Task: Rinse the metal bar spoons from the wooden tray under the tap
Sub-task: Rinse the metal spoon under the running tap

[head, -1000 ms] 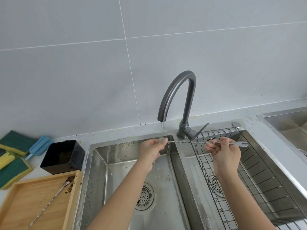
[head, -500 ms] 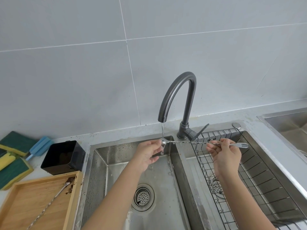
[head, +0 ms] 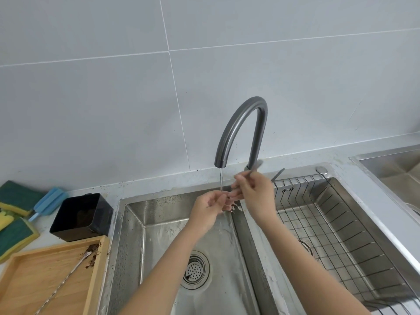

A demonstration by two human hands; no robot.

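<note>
A thin stream runs from the grey curved tap (head: 241,123) into the left sink basin (head: 159,212). My right hand (head: 256,196) grips a twisted metal bar spoon (head: 254,168), now tilted steeply, its blurred fork end poking up beside the tap base. My left hand (head: 210,204) is right under the water, fingers curled at the spoon's lower end, which is mostly hidden between the two hands. A second bar spoon (head: 66,280) lies diagonally in the wooden tray (head: 96,271), its tip in brown residue (head: 93,252).
A black square container (head: 81,214) stands between tray and wall. Green-and-yellow sponges (head: 16,233) and a blue brush (head: 48,201) lie at far left. A wire rack (head: 341,235) fills the right basin. The tap lever (head: 278,173) sticks out to the right.
My right hand has swung left and up to meet the left hand under the stream, tipping the spoon from level to steep. The left hand stayed under the tap.
</note>
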